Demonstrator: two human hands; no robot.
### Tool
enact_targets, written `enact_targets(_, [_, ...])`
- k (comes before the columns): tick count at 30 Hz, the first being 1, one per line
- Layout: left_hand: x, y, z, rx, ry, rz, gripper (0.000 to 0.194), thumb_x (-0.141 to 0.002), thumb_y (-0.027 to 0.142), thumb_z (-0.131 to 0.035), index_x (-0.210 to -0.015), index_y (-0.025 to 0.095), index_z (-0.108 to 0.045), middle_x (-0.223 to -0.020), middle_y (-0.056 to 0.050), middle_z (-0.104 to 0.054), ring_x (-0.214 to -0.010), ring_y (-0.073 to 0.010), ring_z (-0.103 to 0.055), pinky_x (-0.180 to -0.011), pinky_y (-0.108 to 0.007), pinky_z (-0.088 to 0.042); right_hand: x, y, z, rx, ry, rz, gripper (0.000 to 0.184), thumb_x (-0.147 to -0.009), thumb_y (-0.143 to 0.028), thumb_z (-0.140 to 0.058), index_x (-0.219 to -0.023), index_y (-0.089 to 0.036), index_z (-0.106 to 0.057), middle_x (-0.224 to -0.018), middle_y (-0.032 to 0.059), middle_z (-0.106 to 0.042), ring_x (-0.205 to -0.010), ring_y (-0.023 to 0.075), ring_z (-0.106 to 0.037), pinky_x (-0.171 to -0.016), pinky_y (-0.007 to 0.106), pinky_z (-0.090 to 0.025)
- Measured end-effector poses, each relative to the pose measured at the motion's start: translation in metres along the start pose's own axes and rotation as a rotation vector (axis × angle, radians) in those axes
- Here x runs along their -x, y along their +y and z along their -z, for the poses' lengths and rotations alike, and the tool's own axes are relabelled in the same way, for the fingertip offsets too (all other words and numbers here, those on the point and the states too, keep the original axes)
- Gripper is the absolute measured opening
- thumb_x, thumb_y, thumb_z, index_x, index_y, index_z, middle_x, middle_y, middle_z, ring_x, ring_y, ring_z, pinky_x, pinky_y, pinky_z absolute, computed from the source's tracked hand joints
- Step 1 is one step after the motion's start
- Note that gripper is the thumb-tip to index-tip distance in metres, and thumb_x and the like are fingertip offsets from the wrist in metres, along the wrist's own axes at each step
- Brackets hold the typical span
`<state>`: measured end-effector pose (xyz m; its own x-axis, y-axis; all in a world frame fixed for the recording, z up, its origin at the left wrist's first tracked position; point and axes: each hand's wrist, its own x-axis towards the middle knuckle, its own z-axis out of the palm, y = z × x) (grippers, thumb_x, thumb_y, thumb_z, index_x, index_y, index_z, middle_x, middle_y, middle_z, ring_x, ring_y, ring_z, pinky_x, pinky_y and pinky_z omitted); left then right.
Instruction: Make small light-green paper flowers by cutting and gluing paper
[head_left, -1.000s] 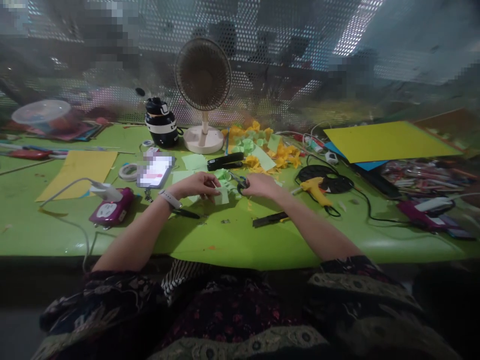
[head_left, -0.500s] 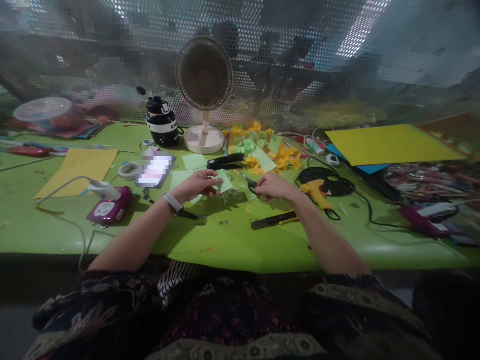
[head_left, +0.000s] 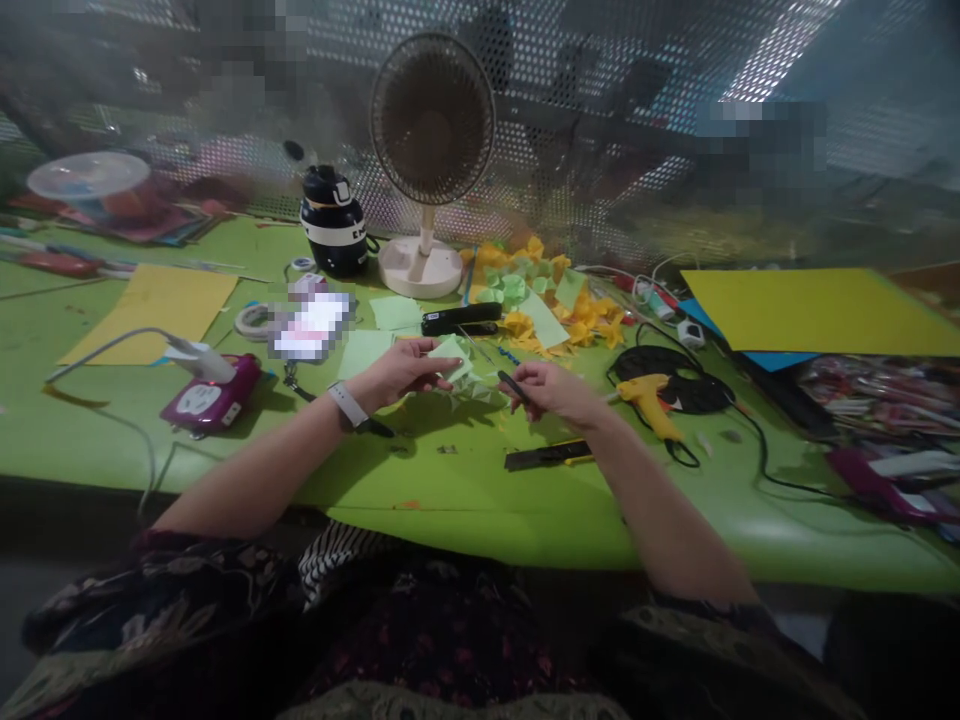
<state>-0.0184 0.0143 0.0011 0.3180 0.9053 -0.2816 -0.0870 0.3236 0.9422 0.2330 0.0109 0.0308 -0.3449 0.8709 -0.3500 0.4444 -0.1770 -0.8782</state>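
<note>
My left hand [head_left: 411, 372], with a pale band on the wrist, pinches a small piece of light green paper [head_left: 450, 352] over the middle of the table. My right hand [head_left: 551, 392] is closed on the dark handles of a pair of scissors [head_left: 512, 384]; their thin blades point up and left, a little apart from the paper. Pale green scraps [head_left: 469, 388] lie under and between the hands. Just behind them is a black stapler [head_left: 461, 318]. Yellow-orange paper flowers [head_left: 596, 318] and green paper pieces [head_left: 514, 290] are heaped beyond my right hand.
A fan [head_left: 420, 268] and a dark bottle [head_left: 334, 235] stand at the back. Left are a phone [head_left: 311, 325], a tape roll [head_left: 256, 320] and a purple power strip [head_left: 210, 395]. Right are a yellow glue gun [head_left: 649, 400], a box cutter [head_left: 547, 456] and yellow sheets [head_left: 817, 308].
The scissors have turned in my right hand, their handles now more upright. My left hand keeps the green paper at nearly the same spot. The whole view has shifted slightly.
</note>
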Motion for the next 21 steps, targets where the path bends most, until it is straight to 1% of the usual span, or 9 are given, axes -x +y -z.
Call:
enact_targets(4, [0.0010, 0.0003, 0.0001, 0.017, -0.007, -0.006, 0.015, -0.080, 0.019, -0.081, -0.086, 0.012, -0.069, -0.083, -0.004, -0.073, -0.068, -0.0084, -0.071, -0.045, -0.012, -0.041, 0.0014, 0.0035, -0.0038, -0.001, -0.064, 0.018, 0.055, -0.056, -0.056, -0.091, -0.076, -0.017, -0.058, -0.060, -0.0006, -0.067, -0.041, 0.0057, -0.051, -0.039, 0.018, -0.041])
enact_targets(7, [0.0025, 0.0021, -0.0016, 0.010, 0.011, 0.009, 0.015, -0.079, 0.018, -0.081, -0.084, 0.011, -0.069, -0.082, -0.005, -0.074, -0.066, -0.0080, -0.069, -0.046, -0.013, -0.042, 0.0020, 0.0038, -0.0047, 0.020, -0.073, 0.018, 0.056, -0.056, -0.056, -0.091, -0.076, -0.017, -0.057, -0.059, -0.0010, -0.066, -0.042, 0.0061, -0.052, -0.040, 0.019, -0.041])
enact_targets(11, [0.0048, 0.0061, -0.0048, -0.005, 0.032, 0.017, 0.013, -0.081, 0.018, -0.079, -0.080, 0.012, -0.068, -0.072, -0.003, -0.072, -0.061, -0.0071, -0.067, -0.045, -0.013, -0.041, 0.0033, 0.0019, -0.0028, -0.007, -0.026, 0.048, 0.057, -0.055, -0.059, -0.090, -0.076, -0.018, -0.057, -0.062, -0.0011, -0.067, -0.043, 0.0058, -0.051, -0.041, 0.019, -0.041])
enact_targets(14, [0.0054, 0.0079, -0.0057, -0.026, 0.028, 0.026, 0.012, -0.083, 0.016, -0.077, -0.077, 0.012, -0.068, -0.067, -0.002, -0.070, -0.056, -0.0056, -0.064, -0.044, -0.013, -0.038, 0.0036, 0.0030, -0.0003, -0.019, -0.046, 0.070, 0.057, -0.056, -0.060, -0.089, -0.077, -0.018, -0.058, -0.064, -0.0009, -0.067, -0.045, 0.0057, -0.051, -0.042, 0.019, -0.042])
enact_targets(18, [0.0048, 0.0067, -0.0047, -0.039, 0.001, 0.024, 0.008, -0.085, 0.015, -0.075, -0.079, 0.011, -0.070, -0.066, -0.002, -0.071, -0.055, -0.0054, -0.064, -0.044, -0.014, -0.038, 0.0034, 0.0056, 0.0009, 0.004, -0.090, 0.077, 0.056, -0.057, -0.059, -0.089, -0.079, -0.017, -0.059, -0.063, -0.0009, -0.066, -0.047, 0.0063, -0.052, -0.043, 0.019, -0.041])
enact_targets(21, [0.0044, 0.0047, -0.0038, -0.038, -0.010, 0.018, 0.008, -0.083, 0.015, -0.077, -0.079, 0.011, -0.071, -0.068, -0.003, -0.071, -0.058, -0.0063, -0.065, -0.047, -0.015, -0.040, 0.0038, 0.0050, -0.0002, -0.001, -0.080, 0.088, 0.054, -0.058, -0.057, -0.089, -0.079, -0.017, -0.059, -0.063, -0.0012, -0.066, -0.048, 0.0061, -0.051, -0.043, 0.019, -0.040])
